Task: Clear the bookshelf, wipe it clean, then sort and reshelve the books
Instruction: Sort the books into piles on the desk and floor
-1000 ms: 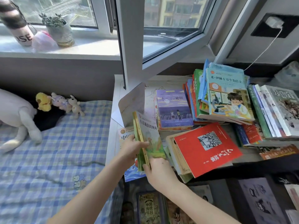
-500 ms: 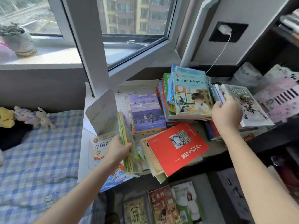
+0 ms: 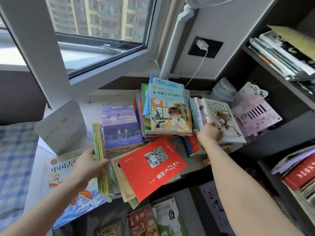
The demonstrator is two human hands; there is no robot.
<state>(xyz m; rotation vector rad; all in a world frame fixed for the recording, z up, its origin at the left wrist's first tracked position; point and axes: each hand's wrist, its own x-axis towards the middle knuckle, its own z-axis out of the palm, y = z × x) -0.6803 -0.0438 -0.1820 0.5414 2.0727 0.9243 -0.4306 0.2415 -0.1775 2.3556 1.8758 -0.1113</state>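
Gripping a thin sheaf of green-and-yellow paperbacks (image 3: 100, 159) at lower left of the frame, the left hand (image 3: 85, 169) had its thumb on one face and its fingers wrapped round the other, holding the sheaf upright on its edge. These books looked light, floppy and glossy, so they would likely slide against each other; clamping both faces near the spine, as here, seemed the surest hold. Right of centre, the right hand (image 3: 208, 132) curled its fingers over the lower left corner of a grey-green book (image 3: 221, 120) that topped a leaning row. The thumb was hidden, so whether the book was lifted could not be told. It looked thicker and stiffer, and probably best taken by that spine-side edge.

Between the hands a red book (image 3: 151, 167) lay askew over tan ones, jutting past the front edge of the bench (image 3: 39, 160). Behind it sat a purple book (image 3: 119, 126) and a tall, untidy stack topped by a blue cartoon cover (image 3: 168, 113). A large picture book (image 3: 59, 169) lay flat under the left hand, and a white bookend (image 3: 63, 126) stood just beyond. The dark bookshelf (image 3: 281, 133) at right held more books.
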